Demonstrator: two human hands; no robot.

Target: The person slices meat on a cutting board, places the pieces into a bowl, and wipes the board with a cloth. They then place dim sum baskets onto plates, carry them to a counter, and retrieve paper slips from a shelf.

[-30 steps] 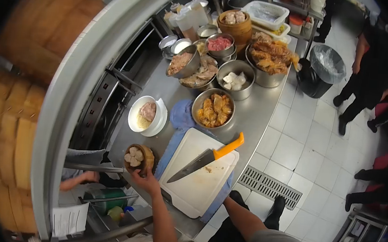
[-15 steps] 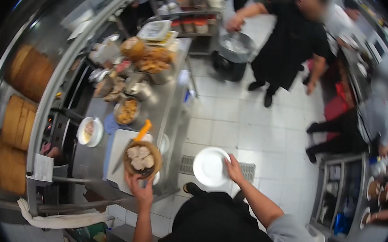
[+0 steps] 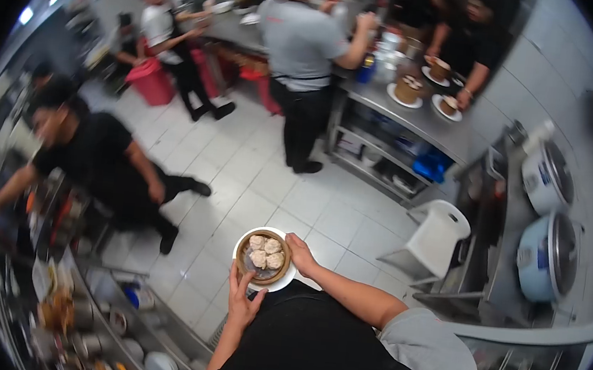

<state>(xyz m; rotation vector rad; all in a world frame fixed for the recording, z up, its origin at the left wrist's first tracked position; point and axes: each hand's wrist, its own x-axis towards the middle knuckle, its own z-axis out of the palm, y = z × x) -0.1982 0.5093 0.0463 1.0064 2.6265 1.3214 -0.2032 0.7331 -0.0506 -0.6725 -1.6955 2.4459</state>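
A pale, square-tiled floor (image 3: 269,175) with dark grout lines fills the middle of the kitchen. Beyond it a long stainless-steel bench (image 3: 417,122) with an open shelf beneath carries three more round steamers on white plates, and people in dark and grey shirts work around it. Two rounded rice cookers (image 3: 548,238) with glossy lids stand at the right, with a white plastic chair (image 3: 434,234) just beside them. At the lower left, metal bowls and tubs crowd a steel shelf (image 3: 106,309).

Close to the person's dark apron, a round white plate (image 3: 290,276) is held roughly level over the floor. On it sits a shallow round bamboo steamer basket (image 3: 264,277), opening upward, so it has no long axis. Four pale, lumpy dumplings (image 3: 266,252) fill it, touching one another.

The right hand (image 3: 300,253) pinches the plate's rim at its right edge. The left hand (image 3: 243,305) supports the plate from its near side, fingers spread and pointing up against the rim.
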